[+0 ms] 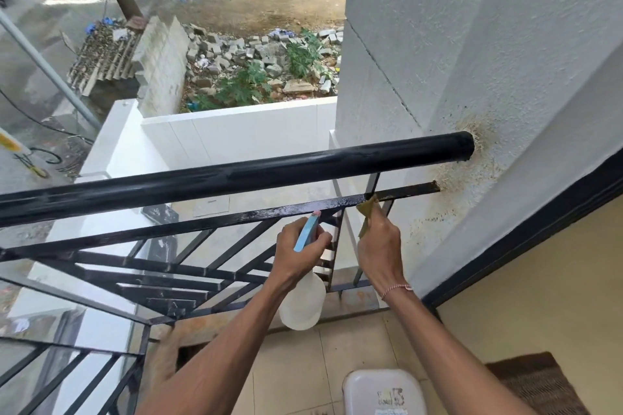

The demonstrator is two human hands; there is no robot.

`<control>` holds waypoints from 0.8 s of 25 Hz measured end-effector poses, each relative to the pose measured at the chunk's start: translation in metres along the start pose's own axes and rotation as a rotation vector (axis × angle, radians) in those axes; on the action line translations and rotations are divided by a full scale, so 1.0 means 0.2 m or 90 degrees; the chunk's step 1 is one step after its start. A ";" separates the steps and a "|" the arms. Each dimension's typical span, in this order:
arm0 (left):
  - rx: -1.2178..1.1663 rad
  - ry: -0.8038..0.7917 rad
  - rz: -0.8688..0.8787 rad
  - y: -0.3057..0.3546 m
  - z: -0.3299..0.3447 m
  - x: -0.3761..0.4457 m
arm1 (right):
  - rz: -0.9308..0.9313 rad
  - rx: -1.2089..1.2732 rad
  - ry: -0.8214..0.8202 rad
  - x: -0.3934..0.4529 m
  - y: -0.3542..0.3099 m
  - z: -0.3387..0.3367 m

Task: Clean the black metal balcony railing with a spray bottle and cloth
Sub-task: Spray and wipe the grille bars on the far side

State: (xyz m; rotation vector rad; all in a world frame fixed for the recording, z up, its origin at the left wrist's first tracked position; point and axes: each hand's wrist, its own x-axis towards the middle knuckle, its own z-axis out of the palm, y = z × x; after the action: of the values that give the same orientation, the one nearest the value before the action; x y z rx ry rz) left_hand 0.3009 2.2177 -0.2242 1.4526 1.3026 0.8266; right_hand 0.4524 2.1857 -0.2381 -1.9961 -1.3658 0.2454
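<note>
Railing (236, 175) part-cleaned: left hand (300, 251) grips spray bottle (303, 300), right hand (379, 246) pinches cloth (368, 209) against wet flat bar (303, 207); rusty wall end and lower bars seemingly remain.

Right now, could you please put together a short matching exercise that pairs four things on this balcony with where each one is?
Things:
1. white plastic spray bottle with blue trigger head
2. olive-yellow cloth
3. round black metal top rail
4. thin pink bracelet

Places:
A. end set into the white textured wall
B. on the right wrist
C. held in the left hand
D. pinched in the right hand against the flat black bar

Pairs: 1-C, 2-D, 3-A, 4-B
</note>
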 end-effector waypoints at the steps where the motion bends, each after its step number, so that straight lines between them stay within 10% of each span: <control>1: -0.010 0.008 -0.009 -0.01 -0.03 0.00 | -0.020 0.012 0.022 -0.01 -0.05 -0.01; 7: 0.006 0.044 -0.032 -0.07 -0.20 -0.05 | -0.127 -0.236 -0.030 0.12 -0.07 0.21; 20: -0.055 0.198 -0.068 -0.20 -0.62 -0.17 | -0.400 -0.207 -0.326 -0.02 -0.73 0.69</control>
State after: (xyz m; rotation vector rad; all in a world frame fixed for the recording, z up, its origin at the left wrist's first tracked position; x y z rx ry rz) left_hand 0.1662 2.2090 -0.2218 1.2075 1.5415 1.0533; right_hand 0.2716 2.2724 -0.2478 -1.6884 -2.4133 0.2602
